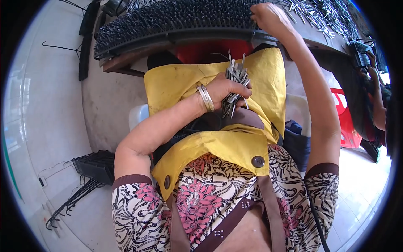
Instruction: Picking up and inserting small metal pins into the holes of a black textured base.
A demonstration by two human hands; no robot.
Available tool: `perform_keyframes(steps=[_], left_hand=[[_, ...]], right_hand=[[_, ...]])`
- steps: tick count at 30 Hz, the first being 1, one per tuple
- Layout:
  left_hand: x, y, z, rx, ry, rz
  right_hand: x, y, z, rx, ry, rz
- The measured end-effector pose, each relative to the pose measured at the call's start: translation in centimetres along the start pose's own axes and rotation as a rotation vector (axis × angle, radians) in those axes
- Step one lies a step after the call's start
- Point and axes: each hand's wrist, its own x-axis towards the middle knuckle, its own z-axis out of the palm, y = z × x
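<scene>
My left hand (228,89) is closed around a bunch of thin grey metal strips (235,77), held upright over my lap. A silver bangle circles that wrist. My right hand (270,17) reaches to the right end of a long black rack (176,20), densely set with upright dark pieces. Its fingers are pinched together among these pieces. What lies between the fingertips is too small to make out. Beneath my left hand, a yellow apron (214,145) covers my lap.
Loose metal strips (325,19) are heaped on the table behind my right hand. A red plastic chair (347,122) stands at the right, where another person's arm (378,96) works near a small rack (361,52). Black racks with hooked wires (92,170) lie at the lower left.
</scene>
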Motion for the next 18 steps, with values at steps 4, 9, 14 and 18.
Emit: perform_keyframes(steps=[4, 9, 14, 18], left_hand=[[0.0, 0.0, -0.2, -0.003, -0.019, -0.012], [-0.3, 0.1, -0.2, 0.015, -0.046, 0.0], [-0.6, 0.2, 0.1, 0.049, -0.073, 0.012], [-0.5, 0.2, 0.2, 0.06, -0.083, 0.024]], right_hand=[[0.3, -0.7, -0.6, -0.086, -0.037, -0.058], [0.0, -1.7, -1.2, -0.069, -0.119, 0.054], [-0.9, -1.5, -0.4, -0.011, -0.032, 0.044], [-1.6, -1.1, 0.0, 0.004, 0.018, 0.023]])
